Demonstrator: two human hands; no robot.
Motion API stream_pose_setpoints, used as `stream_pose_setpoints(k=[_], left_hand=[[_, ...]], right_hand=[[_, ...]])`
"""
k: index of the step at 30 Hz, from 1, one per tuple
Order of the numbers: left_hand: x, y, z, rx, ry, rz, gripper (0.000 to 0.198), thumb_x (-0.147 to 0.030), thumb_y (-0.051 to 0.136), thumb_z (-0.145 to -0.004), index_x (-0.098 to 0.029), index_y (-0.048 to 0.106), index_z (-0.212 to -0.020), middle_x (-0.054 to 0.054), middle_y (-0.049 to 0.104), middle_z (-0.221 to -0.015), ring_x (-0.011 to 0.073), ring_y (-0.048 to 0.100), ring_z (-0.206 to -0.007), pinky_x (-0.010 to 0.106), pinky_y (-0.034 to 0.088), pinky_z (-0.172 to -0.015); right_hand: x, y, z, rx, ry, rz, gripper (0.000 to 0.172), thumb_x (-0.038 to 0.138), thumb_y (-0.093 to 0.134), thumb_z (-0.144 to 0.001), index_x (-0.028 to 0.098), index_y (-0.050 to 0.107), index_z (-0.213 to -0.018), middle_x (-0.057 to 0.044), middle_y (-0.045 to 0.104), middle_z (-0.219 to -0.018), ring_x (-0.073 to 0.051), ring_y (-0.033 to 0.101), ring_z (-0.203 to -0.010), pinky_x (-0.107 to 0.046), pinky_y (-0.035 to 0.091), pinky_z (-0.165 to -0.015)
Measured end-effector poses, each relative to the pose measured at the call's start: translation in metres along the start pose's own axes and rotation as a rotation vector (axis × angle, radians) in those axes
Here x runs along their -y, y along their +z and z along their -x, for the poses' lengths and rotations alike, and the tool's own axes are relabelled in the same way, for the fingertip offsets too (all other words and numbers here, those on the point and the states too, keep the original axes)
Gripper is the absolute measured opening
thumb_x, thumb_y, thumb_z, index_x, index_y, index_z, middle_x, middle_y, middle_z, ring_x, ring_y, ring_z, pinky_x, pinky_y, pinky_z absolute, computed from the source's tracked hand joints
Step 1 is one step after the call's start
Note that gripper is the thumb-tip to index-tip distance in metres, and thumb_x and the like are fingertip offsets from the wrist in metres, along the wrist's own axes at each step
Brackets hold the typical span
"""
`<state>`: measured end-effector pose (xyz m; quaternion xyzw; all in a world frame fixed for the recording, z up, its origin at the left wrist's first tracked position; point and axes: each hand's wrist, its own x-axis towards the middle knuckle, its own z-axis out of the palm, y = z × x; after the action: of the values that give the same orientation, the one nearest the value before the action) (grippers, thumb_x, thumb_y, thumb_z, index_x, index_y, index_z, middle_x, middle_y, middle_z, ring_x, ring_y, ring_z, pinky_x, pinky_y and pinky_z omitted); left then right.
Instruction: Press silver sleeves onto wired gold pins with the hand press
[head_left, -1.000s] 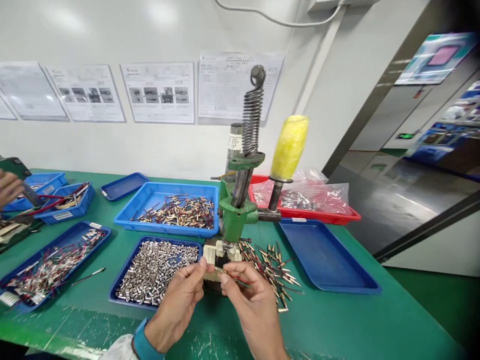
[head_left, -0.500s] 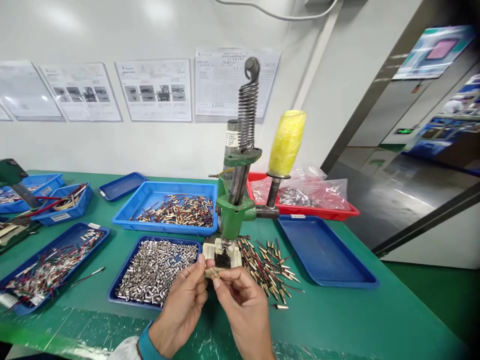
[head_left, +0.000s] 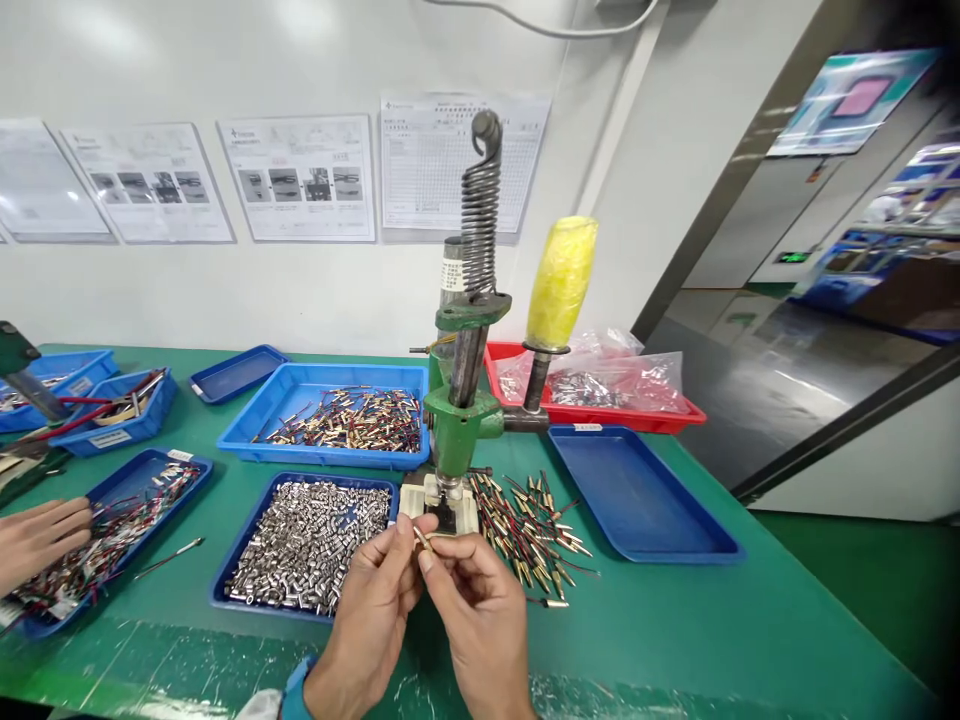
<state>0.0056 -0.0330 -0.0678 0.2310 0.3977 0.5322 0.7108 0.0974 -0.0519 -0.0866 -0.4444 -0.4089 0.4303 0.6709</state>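
Note:
My left hand (head_left: 369,612) and my right hand (head_left: 480,605) meet in front of the press, fingertips almost touching. Between them both pinch a small metal connector (head_left: 423,541), pale at one end and brass-coloured at the other; fingers cover most of it. Just behind stands a green hand press (head_left: 459,440) with a yellow-wrapped lever handle (head_left: 562,285) and a pale block (head_left: 466,512) at its foot. Left of my hands, a blue tray (head_left: 219,592) holds many short silver sleeves (head_left: 307,545). A loose pile of brass connectors with wires (head_left: 529,530) lies to the right.
A co-worker's hand (head_left: 45,540) reaches over a blue tray of wired parts (head_left: 196,482) at the left. Behind are a light-blue bin (head_left: 232,440) of brass connectors and a red tray (head_left: 660,420) with plastic bags. A dark-blue tray (head_left: 645,495) lies at the right.
A co-worker's hand has come in from the left over the tray of wired parts. My hands still pinch the connector, which is turned slightly; the view has shifted a little.

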Motion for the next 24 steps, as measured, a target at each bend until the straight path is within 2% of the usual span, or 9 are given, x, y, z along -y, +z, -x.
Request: stream_pose_setpoints(k=[3,6,10,12,15,17,22,24], left_hand=[[0.001,-0.006,-0.001,0.056,0.057,-0.101,0.050,-0.054,0.087,-0.061,-0.016,0.080,-0.093,-0.007,0.042,-0.050,0.0067,0.037,-0.048,0.019,0.035,-0.049],[0.000,-0.010,-0.003,0.104,0.106,-0.227,0.049,-0.051,0.086,-0.066,-0.016,0.080,-0.100,-0.006,0.040,-0.051,0.0067,0.031,-0.048,0.020,0.028,-0.048],[-0.008,-0.003,-0.008,0.122,0.186,-0.358,0.044,-0.052,0.082,-0.070,-0.017,0.082,-0.096,-0.005,0.043,-0.046,0.0116,0.039,-0.050,0.024,0.037,-0.053],[-0.014,0.004,-0.013,0.119,0.215,-0.403,0.042,-0.052,0.081,-0.070,-0.017,0.082,-0.093,-0.002,0.051,-0.048,0.0150,0.048,-0.054,0.027,0.043,-0.057],[-0.022,0.015,-0.024,0.149,0.231,-0.418,0.040,-0.051,0.080,-0.071,-0.016,0.082,-0.091,0.006,0.069,-0.068,0.0207,0.061,-0.068,0.030,0.048,-0.066],[-0.026,0.022,-0.033,0.195,0.224,-0.413,0.041,-0.051,0.078,-0.073,-0.014,0.082,-0.090,0.009,0.074,-0.079,0.0233,0.064,-0.076,0.032,0.049,-0.072],[-0.029,0.032,-0.050,0.200,0.219,-0.413,0.036,-0.050,0.082,-0.067,-0.014,0.080,-0.074,0.008,0.072,-0.069,0.0205,0.062,-0.069,0.030,0.047,-0.069],[-0.029,0.033,-0.051,0.210,0.255,-0.412,0.035,-0.049,0.081,-0.068,-0.014,0.080,-0.074,0.007,0.073,-0.069,0.0199,0.062,-0.067,0.030,0.048,-0.070]], right_hand=[[0.001,-0.001,-0.001,-0.008,0.006,-0.020,0.017,0.034,0.074,-0.082,0.018,0.069,-0.080,-0.002,0.070,-0.074,-0.014,0.065,-0.069,-0.023,0.054,-0.065],[0.002,-0.003,-0.002,0.003,0.020,-0.037,0.018,0.035,0.074,-0.082,0.018,0.069,-0.082,-0.003,0.070,-0.075,-0.015,0.066,-0.069,-0.024,0.055,-0.066],[0.004,-0.013,-0.007,0.026,-0.002,0.055,0.019,0.036,0.073,-0.083,0.019,0.071,-0.090,-0.005,0.073,-0.084,-0.018,0.069,-0.076,-0.028,0.057,-0.072],[0.007,-0.023,-0.010,-0.005,-0.021,0.142,0.022,0.038,0.073,-0.082,0.019,0.072,-0.094,-0.007,0.074,-0.089,-0.019,0.070,-0.081,-0.029,0.057,-0.075],[0.014,-0.040,-0.016,-0.067,-0.039,0.227,0.026,0.043,0.073,-0.080,0.019,0.073,-0.092,-0.008,0.074,-0.092,-0.022,0.069,-0.085,-0.031,0.057,-0.078],[0.023,-0.050,-0.021,-0.104,-0.046,0.258,0.028,0.044,0.074,-0.077,0.020,0.074,-0.090,-0.008,0.074,-0.092,-0.022,0.069,-0.086,-0.032,0.057,-0.079],[0.055,-0.063,-0.034,-0.184,-0.114,0.328,0.029,0.046,0.076,-0.075,0.020,0.075,-0.088,-0.008,0.073,-0.091,-0.022,0.069,-0.083,-0.031,0.058,-0.075],[0.070,-0.063,-0.041,-0.214,-0.176,0.361,0.028,0.045,0.076,-0.075,0.020,0.075,-0.089,-0.007,0.073,-0.091,-0.021,0.069,-0.083,-0.031,0.058,-0.075]])
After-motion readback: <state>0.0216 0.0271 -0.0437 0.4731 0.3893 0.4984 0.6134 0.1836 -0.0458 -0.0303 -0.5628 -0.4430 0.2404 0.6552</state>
